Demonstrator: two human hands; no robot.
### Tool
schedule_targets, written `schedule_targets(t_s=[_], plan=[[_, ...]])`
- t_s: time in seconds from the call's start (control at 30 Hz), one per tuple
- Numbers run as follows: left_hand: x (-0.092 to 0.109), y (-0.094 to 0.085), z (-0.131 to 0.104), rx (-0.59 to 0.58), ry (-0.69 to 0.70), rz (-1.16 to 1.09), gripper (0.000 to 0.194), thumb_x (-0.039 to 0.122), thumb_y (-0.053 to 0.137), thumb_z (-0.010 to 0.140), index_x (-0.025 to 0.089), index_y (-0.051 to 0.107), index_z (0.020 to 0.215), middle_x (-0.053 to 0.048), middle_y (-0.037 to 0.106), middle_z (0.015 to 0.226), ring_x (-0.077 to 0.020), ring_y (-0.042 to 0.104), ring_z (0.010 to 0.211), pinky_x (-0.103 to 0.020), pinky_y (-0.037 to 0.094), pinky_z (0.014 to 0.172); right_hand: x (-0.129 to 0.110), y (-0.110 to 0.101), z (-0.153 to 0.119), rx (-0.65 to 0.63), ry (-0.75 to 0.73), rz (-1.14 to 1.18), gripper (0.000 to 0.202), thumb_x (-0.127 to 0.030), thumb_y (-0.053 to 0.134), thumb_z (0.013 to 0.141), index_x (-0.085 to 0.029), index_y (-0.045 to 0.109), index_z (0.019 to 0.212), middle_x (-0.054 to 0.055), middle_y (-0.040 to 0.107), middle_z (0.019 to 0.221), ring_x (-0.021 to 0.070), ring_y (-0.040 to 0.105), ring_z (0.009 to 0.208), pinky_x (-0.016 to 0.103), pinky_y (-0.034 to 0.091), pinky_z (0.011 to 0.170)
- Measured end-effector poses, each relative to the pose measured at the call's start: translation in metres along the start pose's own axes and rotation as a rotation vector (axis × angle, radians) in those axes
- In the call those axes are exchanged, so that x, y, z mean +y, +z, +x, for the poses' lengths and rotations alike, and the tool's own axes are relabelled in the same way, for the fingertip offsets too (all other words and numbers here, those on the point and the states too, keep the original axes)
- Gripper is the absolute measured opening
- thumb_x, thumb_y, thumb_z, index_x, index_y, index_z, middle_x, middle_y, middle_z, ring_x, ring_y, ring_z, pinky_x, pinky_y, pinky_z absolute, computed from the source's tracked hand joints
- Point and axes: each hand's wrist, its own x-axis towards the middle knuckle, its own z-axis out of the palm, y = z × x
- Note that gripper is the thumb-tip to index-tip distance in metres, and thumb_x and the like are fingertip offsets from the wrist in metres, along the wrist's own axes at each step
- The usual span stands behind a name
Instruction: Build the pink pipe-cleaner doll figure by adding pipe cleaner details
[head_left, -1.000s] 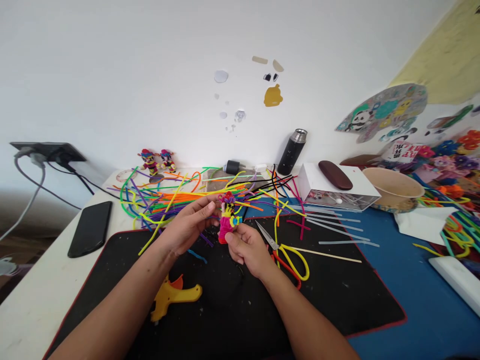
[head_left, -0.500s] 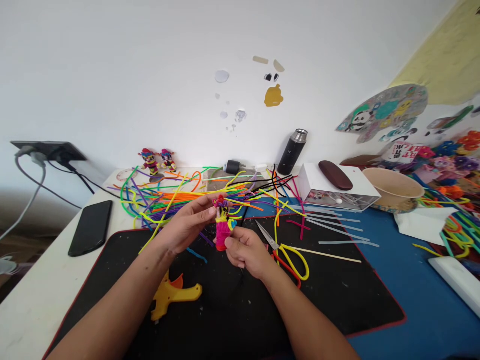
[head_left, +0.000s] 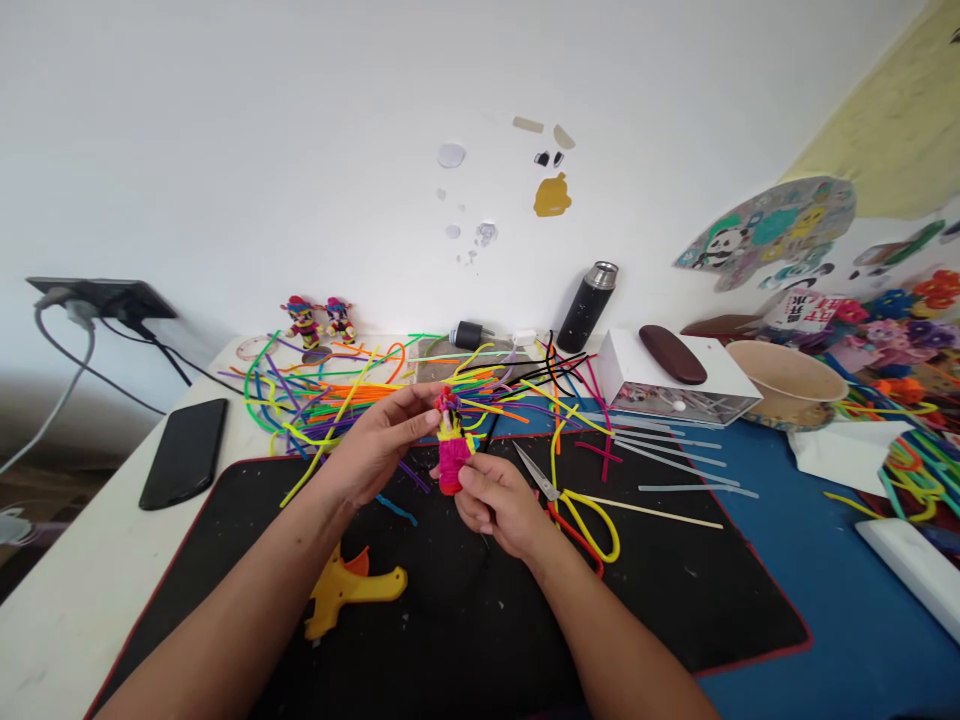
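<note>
A: Where's the fuzzy figure [head_left: 451, 462] held, pls?
B: Upright, btwn both hands, above the black mat [head_left: 465, 640]. The lower pink body is clamped btwn thumb and fingers of the R hand [head_left: 506, 497]; the top is pinched lightly by the L hand [head_left: 379, 440], thumb and fingertips at the red headpiece.
A: Anything else gripped?
B: Nothing else seen. Inner fingers partly hidden, so can't be told for sure.
A: And what's been done?
B: Pink body, red base, yellow collar area and red/purple headpiece are all formed & joined, so the build is judged well along. Facial detail can't be made out.
A: Left to do?
B: Can't be told fully. Next to the similar small figures [head_left: 301, 322] stood by the wall, no separate feet are made out at the base, tho they may be hidden or not intended. Minor fixing or checking might be all that's left; that's a guess.
A: Tools in use?
B: None. Scissors [head_left: 538, 472] are left w/ blades nearly closed, just beside the R hand; the yellow glue gun [head_left: 352, 587] is laid on the mat, partly hidden by the L forearm.
</note>
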Motion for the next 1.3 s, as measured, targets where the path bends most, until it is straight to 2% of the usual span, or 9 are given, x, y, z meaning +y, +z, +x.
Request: schedule_targets(t_s=[0.17, 0.43, 0.63, 0.73, 0.8, 0.93, 1.1, 1.3], plan=[[0.0, 0.001, 0.001, -0.014, -0.004, -0.004, 0.034, 0.032, 0.094, 0.078, 0.023, 0.083, 0.108, -0.006, 0.079, 0.109, -0.0212, 0.069, 0.094, -0.029, 0.052, 0.084, 0.001, 0.0, 0.0, 0.007, 0.015, -0.01, 0.041, -0.055, 0.081, 0.089, -0.017, 0.066, 0.089, -0.012, 0.039, 0.048, 0.0052, 0.024, 0.039, 0.024, 0.015, 0.042], [-0.002, 0.0, 0.001, -0.019, -0.017, -0.008, 0.035, 0.033, 0.094, 0.078, 0.022, 0.083, 0.109, -0.008, 0.08, 0.113, -0.0231, 0.071, 0.096, -0.03, 0.053, 0.083, 0.0, 0.0, -0.001, 0.009, 0.009, -0.027, 0.042, -0.057, 0.081, 0.089, -0.017, 0.067, 0.088, -0.012, 0.037, 0.048, 0.0058, 0.025, 0.039, 0.024, 0.016, 0.042], [-0.004, -0.003, 0.003, 0.063, -0.026, 0.012, 0.051, 0.043, 0.094, 0.077, 0.02, 0.08, 0.121, -0.009, 0.077, 0.118, -0.0231, 0.07, 0.102, -0.033, 0.055, 0.09, 0.001, -0.001, -0.001, 0.019, -0.004, -0.021, 0.041, -0.056, 0.081, 0.089, -0.017, 0.068, 0.087, -0.012, 0.037, 0.048, 0.0054, 0.025, 0.04, 0.024, 0.016, 0.042], [-0.004, -0.008, 0.005, 0.136, -0.023, 0.05, 0.05, 0.046, 0.095, 0.076, 0.021, 0.079, 0.116, -0.006, 0.076, 0.107, -0.0203, 0.069, 0.095, -0.031, 0.055, 0.084, 0.002, -0.003, 0.001, 0.06, -0.031, -0.027, 0.038, -0.052, 0.082, 0.089, -0.017, 0.069, 0.089, -0.013, 0.035, 0.048, 0.005, 0.023, 0.04, 0.023, 0.016, 0.041], [-0.004, -0.011, 0.005, 0.14, -0.043, 0.115, 0.047, 0.048, 0.095, 0.075, 0.021, 0.08, 0.11, -0.005, 0.076, 0.1, -0.0192, 0.069, 0.089, -0.029, 0.053, 0.079, 0.003, -0.003, 0.003, 0.104, -0.064, -0.056, 0.037, -0.051, 0.082, 0.088, -0.017, 0.07, 0.09, -0.013, 0.035, 0.049, 0.0048, 0.022, 0.039, 0.023, 0.016, 0.04], [-0.006, -0.013, 0.005, 0.043, -0.105, 0.198, 0.045, 0.056, 0.092, 0.077, 0.02, 0.083, 0.103, -0.008, 0.08, 0.099, -0.024, 0.071, 0.093, -0.032, 0.051, 0.08, 0.004, -0.004, 0.005, 0.179, -0.106, -0.129, 0.038, -0.052, 0.084, 0.086, -0.017, 0.07, 0.091, -0.011, 0.044, 0.055, 0.0037, 0.026, 0.038, 0.023, 0.017, 0.038], [-0.014, -0.011, 0.004, -0.088, -0.185, 0.101, 0.047, 0.059, 0.09, 0.079, 0.021, 0.085, 0.105, -0.012, 0.082, 0.109, -0.0279, 0.072, 0.099, -0.037, 0.053, 0.09, 0.001, -0.004, 0.006, 0.215, -0.121, -0.141, 0.041, -0.054, 0.085, 0.084, -0.018, 0.069, 0.092, -0.007, 0.056, 0.064, 0.0026, 0.029, 0.037, 0.022, 0.018, 0.037], [-0.019, -0.011, 0.003, -0.172, -0.269, 0.028, 0.05, 0.059, 0.09, 0.078, 0.02, 0.084, 0.109, -0.012, 0.081, 0.111, -0.0266, 0.07, 0.103, -0.035, 0.052, 0.094, 0.001, -0.004, 0.006, 0.228, -0.102, -0.15, 0.043, -0.056, 0.085, 0.082, -0.018, 0.068, 0.09, -0.008, 0.054, 0.061, 0.0029, 0.029, 0.037, 0.022, 0.018, 0.037]])
